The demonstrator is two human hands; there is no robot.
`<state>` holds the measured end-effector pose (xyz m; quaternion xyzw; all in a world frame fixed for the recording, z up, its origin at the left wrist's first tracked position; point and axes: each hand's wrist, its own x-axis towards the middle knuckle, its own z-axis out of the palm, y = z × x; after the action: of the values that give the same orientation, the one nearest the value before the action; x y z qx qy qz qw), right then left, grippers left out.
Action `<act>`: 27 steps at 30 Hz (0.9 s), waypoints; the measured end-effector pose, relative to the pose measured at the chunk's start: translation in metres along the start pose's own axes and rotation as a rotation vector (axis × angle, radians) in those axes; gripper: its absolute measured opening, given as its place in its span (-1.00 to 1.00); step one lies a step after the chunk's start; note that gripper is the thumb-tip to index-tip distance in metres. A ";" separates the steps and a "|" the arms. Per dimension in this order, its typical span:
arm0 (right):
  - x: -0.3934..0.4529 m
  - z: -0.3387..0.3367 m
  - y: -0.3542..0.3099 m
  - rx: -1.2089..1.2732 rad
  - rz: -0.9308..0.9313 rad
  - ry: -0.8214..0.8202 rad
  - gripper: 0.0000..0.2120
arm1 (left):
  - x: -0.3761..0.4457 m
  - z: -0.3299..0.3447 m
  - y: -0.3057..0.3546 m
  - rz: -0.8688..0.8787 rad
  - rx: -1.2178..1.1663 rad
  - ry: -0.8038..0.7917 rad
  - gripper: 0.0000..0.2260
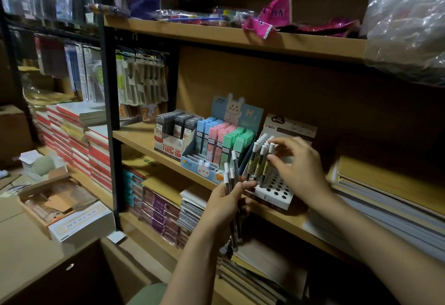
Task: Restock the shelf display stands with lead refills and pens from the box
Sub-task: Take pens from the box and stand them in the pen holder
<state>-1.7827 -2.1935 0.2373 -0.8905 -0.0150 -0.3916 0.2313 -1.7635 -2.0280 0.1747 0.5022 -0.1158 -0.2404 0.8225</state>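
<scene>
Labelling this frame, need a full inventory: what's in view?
pen stand: one, white, middle shelf, front holes empty
pens in stand: about ten, white caps, back rows
held pens: a few, white caps, left hand
bunny stand: one, blue, pink and green refill cases
grey refill stand: one, leftmost
pink packets: several, top shelf
notebooks: stacks, red-edged, far left
open box: one, cardboard, lower left
left hand: grips pens
right hand: pinches a pen in stand

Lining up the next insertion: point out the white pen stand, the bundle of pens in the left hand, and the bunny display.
white pen stand [277, 190], head view, holed top face.
bundle of pens [227, 179], head view, white caps.
bunny display [204, 168], head view, front panel.
</scene>
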 end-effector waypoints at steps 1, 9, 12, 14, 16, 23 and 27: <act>-0.001 0.000 0.000 -0.028 -0.014 0.008 -0.69 | 0.000 0.000 0.000 0.009 0.009 -0.005 -0.80; -0.006 -0.013 -0.006 -0.512 -0.247 -0.009 -0.64 | -0.005 0.003 0.004 0.029 -0.016 -0.129 -0.81; -0.007 -0.015 -0.007 -0.540 -0.284 0.000 -0.67 | -0.008 0.004 0.004 0.023 -0.035 -0.152 -0.80; -0.003 -0.016 -0.007 -0.476 -0.253 -0.005 -0.72 | -0.008 0.004 0.004 0.017 -0.041 -0.151 -0.79; 0.006 -0.015 -0.007 -0.330 -0.144 0.007 -0.76 | -0.008 0.004 0.004 0.016 -0.043 -0.135 -0.78; 0.010 -0.009 -0.010 -0.337 -0.194 -0.010 -0.80 | -0.009 0.002 0.003 0.006 -0.041 -0.112 -0.79; 0.011 -0.018 -0.009 -0.545 -0.306 -0.137 -0.75 | -0.010 0.006 0.005 0.005 -0.044 -0.131 -0.79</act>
<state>-1.7892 -2.1943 0.2589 -0.9314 -0.0590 -0.3504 -0.0788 -1.7733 -2.0262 0.1821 0.4669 -0.1650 -0.2732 0.8247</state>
